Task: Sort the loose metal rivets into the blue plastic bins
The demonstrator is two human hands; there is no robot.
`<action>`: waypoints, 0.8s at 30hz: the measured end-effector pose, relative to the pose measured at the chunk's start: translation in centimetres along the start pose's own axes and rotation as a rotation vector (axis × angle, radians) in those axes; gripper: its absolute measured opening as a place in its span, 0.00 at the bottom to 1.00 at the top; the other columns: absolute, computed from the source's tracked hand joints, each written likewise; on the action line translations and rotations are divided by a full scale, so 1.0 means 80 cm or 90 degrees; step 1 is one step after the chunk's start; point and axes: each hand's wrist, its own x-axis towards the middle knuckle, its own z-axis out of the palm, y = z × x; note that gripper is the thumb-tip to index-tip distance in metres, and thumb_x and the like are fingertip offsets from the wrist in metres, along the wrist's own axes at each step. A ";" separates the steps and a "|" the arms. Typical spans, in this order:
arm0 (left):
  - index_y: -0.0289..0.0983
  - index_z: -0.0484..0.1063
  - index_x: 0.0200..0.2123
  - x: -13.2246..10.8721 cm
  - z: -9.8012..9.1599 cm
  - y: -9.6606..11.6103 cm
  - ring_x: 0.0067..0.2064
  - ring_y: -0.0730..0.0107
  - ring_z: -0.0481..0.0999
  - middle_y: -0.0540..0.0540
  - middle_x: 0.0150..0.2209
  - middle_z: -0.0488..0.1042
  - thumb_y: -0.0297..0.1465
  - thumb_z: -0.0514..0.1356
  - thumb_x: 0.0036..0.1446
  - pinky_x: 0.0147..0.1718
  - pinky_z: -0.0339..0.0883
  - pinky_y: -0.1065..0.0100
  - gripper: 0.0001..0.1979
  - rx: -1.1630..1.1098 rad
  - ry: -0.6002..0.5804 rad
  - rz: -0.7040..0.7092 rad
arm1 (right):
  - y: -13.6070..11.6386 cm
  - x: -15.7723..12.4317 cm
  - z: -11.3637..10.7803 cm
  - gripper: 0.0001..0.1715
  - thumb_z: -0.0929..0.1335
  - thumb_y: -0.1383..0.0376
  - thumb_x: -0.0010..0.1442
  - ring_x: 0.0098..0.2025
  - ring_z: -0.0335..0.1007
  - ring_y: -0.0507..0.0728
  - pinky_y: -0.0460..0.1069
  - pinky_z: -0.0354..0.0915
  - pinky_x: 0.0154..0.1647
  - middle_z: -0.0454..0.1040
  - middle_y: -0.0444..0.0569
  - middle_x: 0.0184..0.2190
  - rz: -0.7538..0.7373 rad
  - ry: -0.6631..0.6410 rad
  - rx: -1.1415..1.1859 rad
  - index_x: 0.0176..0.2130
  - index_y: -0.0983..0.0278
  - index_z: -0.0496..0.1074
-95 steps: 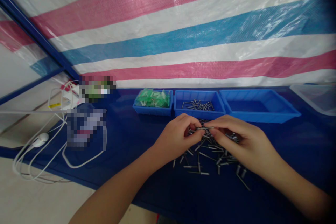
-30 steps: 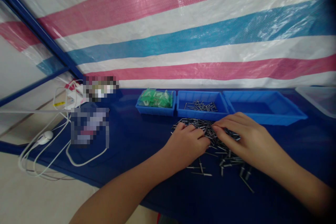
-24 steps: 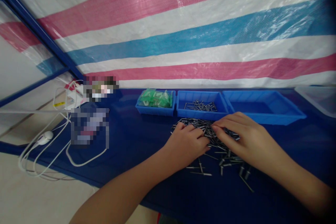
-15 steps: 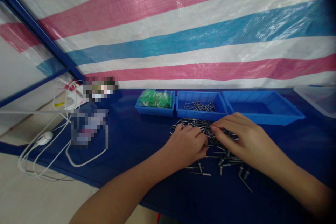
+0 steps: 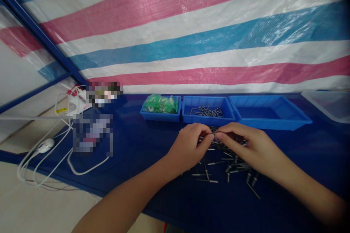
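Note:
A pile of thin metal blind rivets [image 5: 222, 145] lies on the blue table, partly covered by my hands. My left hand [image 5: 191, 142] is closed in a pinch over the pile's left side. From the right, my right hand [image 5: 246, 142] also pinches, thumb against index finger. The fingertips of both hands meet above the rivets; whatever is between them is too small and hidden to name. Several loose rivets [image 5: 206, 174] are scattered nearer to me. Just behind the hands, a middle blue bin [image 5: 207, 119] holds more rivets [image 5: 207, 111].
Left of the middle bin stands a blue bin [image 5: 160, 117] with green-and-clear plastic packets [image 5: 161, 103]. On the right are a wider blue bin [image 5: 273, 118] and a clear plastic container [image 5: 328, 105]. White cables [image 5: 71, 164] run along the left; a striped tarp [image 5: 175, 47] hangs behind.
My left hand has turned and risen from the rivets, and its fingertips now meet those of my right hand. The right hand has shifted slightly left. The view has moved a little.

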 end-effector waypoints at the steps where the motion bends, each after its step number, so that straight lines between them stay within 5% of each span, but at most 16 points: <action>1: 0.36 0.70 0.37 0.000 0.000 0.001 0.38 0.69 0.72 0.48 0.36 0.75 0.33 0.55 0.63 0.38 0.63 0.68 0.07 -0.022 0.006 -0.005 | -0.002 -0.001 0.001 0.12 0.65 0.56 0.62 0.33 0.73 0.55 0.49 0.67 0.31 0.78 0.47 0.33 0.014 0.005 0.013 0.37 0.60 0.75; 5: 0.36 0.72 0.42 -0.001 0.002 0.002 0.40 0.68 0.73 0.46 0.38 0.75 0.33 0.55 0.63 0.39 0.65 0.69 0.09 -0.064 0.018 0.012 | -0.005 -0.004 0.002 0.11 0.66 0.56 0.62 0.32 0.72 0.54 0.48 0.66 0.29 0.77 0.47 0.32 0.045 0.018 0.044 0.37 0.60 0.75; 12: 0.36 0.74 0.37 0.000 0.004 0.001 0.37 0.69 0.73 0.47 0.34 0.76 0.35 0.57 0.62 0.38 0.64 0.69 0.09 -0.071 0.017 0.030 | -0.007 -0.003 0.006 0.10 0.68 0.56 0.59 0.31 0.71 0.54 0.48 0.64 0.27 0.76 0.46 0.31 0.082 0.078 0.084 0.35 0.59 0.74; 17: 0.36 0.74 0.36 0.001 0.004 0.001 0.37 0.69 0.72 0.47 0.33 0.75 0.34 0.56 0.62 0.39 0.64 0.69 0.09 -0.061 -0.003 0.047 | -0.007 -0.003 0.006 0.09 0.67 0.57 0.60 0.37 0.72 0.56 0.49 0.65 0.29 0.76 0.47 0.35 0.054 0.061 0.117 0.37 0.58 0.74; 24: 0.35 0.74 0.37 -0.001 -0.003 0.003 0.36 0.71 0.73 0.47 0.34 0.74 0.34 0.57 0.62 0.37 0.65 0.71 0.09 -0.104 0.072 0.018 | -0.006 -0.004 -0.003 0.08 0.66 0.60 0.62 0.36 0.72 0.55 0.50 0.67 0.35 0.76 0.47 0.36 -0.022 0.049 0.026 0.38 0.59 0.74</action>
